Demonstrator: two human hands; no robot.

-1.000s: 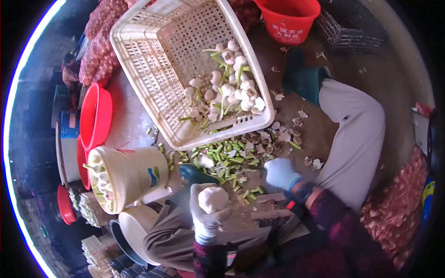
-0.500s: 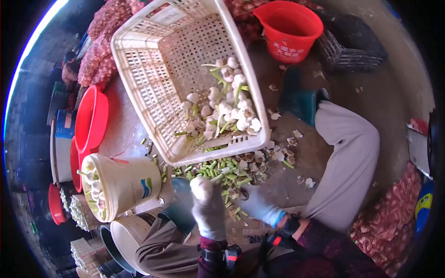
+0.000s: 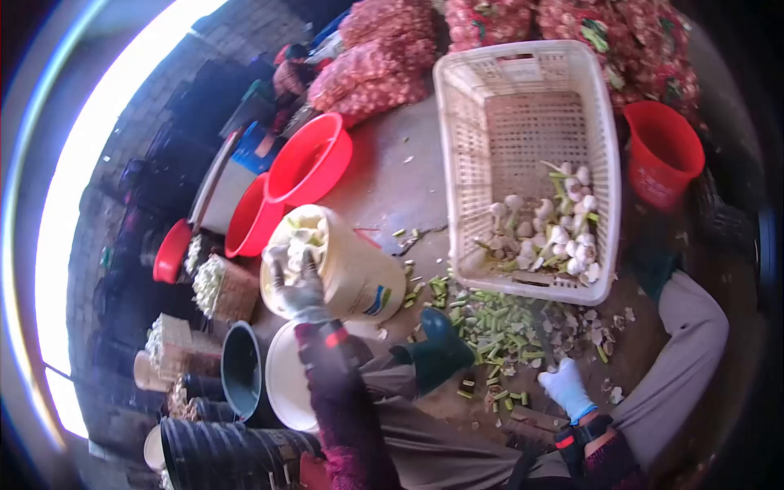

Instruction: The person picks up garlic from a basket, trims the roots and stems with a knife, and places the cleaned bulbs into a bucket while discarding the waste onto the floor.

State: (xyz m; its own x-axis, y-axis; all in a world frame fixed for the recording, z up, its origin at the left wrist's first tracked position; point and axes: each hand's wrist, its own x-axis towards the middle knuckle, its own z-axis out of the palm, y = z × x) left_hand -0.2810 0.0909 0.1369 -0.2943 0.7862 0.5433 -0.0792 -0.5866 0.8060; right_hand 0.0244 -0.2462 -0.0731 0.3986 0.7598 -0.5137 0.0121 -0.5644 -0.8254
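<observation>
My left hand (image 3: 298, 290), in a grey-white glove, is at the mouth of a cream bucket (image 3: 359, 265). Its fingers are apart over white garlic (image 3: 304, 237) inside, with no bulb visibly gripped. My right hand (image 3: 565, 390), gloved with a light blue cuff, is low over the floor beside cut green stem pieces (image 3: 498, 327). Its fingers are closed round something dark and thin that is too blurred to name. Beyond it stands a white plastic crate (image 3: 535, 290) with garlic bulbs (image 3: 563, 233) with short stems at its near end.
Red basins (image 3: 331, 175) stand beyond the bucket, and a red pail (image 3: 663, 155) is right of the crate. Red net sacks (image 3: 380, 61) line the back, near a crouching person (image 3: 290, 77). A green boot (image 3: 441, 351) is between my hands. Dark tubs (image 3: 242, 371) are at left.
My left hand has moved left from above the stem pieces to the bucket; the bulb it held is no longer visibly in its grip. The view has turned left, shifting the crate rightward.
</observation>
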